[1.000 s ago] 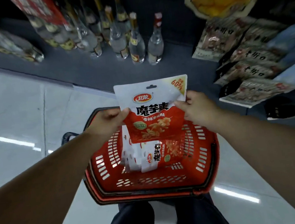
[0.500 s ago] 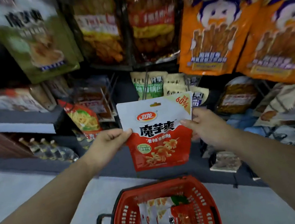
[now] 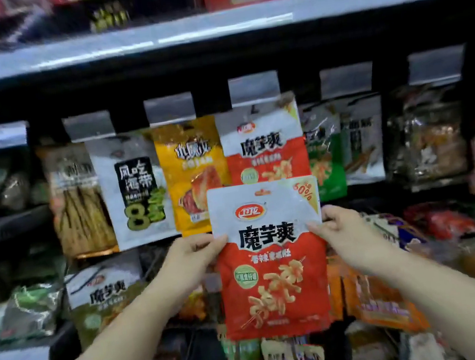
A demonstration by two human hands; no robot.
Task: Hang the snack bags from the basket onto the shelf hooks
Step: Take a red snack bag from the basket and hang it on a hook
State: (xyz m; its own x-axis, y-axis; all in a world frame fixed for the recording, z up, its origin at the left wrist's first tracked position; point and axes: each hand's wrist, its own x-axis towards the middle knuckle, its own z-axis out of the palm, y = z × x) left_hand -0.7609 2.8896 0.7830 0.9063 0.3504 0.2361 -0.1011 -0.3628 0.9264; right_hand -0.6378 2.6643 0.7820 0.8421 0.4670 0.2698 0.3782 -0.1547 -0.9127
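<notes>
Red-and-white snack bag (image 3: 271, 254), pinched at both edges by left hand (image 3: 193, 257) and right hand (image 3: 344, 235) fingers, below matching hung bag (image 3: 261, 143): lift, thread hang-hole onto hook

Held snack bag (image 3: 271, 254): "魔芋爽", "60%". White hanging bag (image 3: 134, 191): "风吃海带", "8".

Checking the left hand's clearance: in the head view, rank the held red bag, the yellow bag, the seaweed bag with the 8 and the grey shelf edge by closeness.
1. held red bag, pinched by the left hand
2. yellow bag, just above
3. seaweed bag, up-left
4. grey shelf edge, top
</notes>
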